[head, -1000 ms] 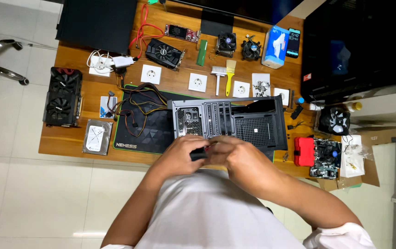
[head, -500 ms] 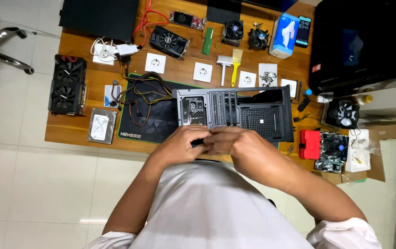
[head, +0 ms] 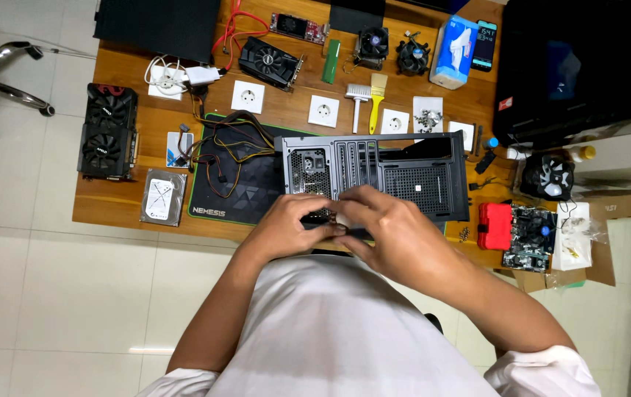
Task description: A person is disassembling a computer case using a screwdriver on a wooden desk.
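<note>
Person wears a plain white short-sleeved shirt. Fabric is smooth across the chest, with light creasing toward the shoulders. Both sleeves end above the elbow in a folded hem; forearms are bare below. Left hand (head: 291,226) and right hand (head: 389,229) are bare: no gloves, rings, watch or wristband visible. No print or marking shows on the shirt.

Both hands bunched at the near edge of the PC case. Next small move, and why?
Probably part the hands slightly: left hand and right hand meet fingertip to fingertip at the near edge of the black computer case, hiding whatever small part sits between them.
</note>
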